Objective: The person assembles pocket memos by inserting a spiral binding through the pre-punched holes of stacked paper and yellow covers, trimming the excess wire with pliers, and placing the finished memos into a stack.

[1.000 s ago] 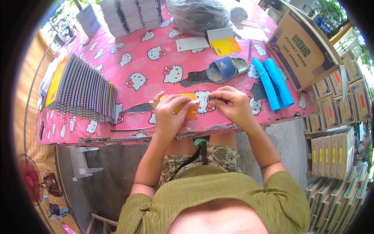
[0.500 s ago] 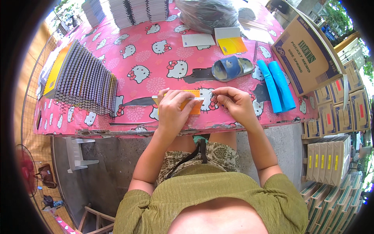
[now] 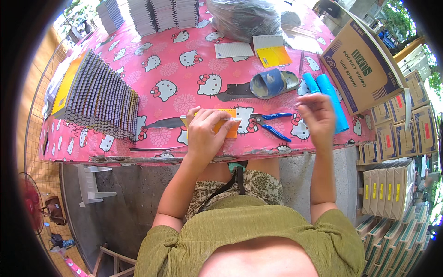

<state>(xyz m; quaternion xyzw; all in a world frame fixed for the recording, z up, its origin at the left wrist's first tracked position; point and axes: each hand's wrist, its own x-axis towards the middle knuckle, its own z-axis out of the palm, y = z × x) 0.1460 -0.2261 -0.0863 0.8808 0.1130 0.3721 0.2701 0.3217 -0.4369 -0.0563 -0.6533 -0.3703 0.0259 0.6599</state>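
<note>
My left hand (image 3: pixel 204 130) is closed on a small notepad with a yellow-orange cover (image 3: pixel 233 132), held near the table's front edge. Its fingers lie over the top and the thumb presses the right end. To the right of the notepad, pliers with blue handles (image 3: pixel 277 133) lie spread on the tablecloth, touched by neither hand. My right hand (image 3: pixel 318 119) is raised beyond the pliers, in front of two blue rolls (image 3: pixel 335 104). Motion smears its fingers, so whether anything is between them does not show.
A stack of spiral notebooks (image 3: pixel 99 97) stands at the left. Past the pliers lies a blue slipper (image 3: pixel 270 84). Opened notepads (image 3: pixel 273 56), a grey plastic bag (image 3: pixel 244 21) and more notebook stacks (image 3: pixel 161 16) are farther back. A cardboard box (image 3: pixel 360 69) leans at the right.
My right hand has moved right and up, from beside the notepad to the blue rolls. The pliers now show where that hand was. My left hand keeps its hold on the notepad.
</note>
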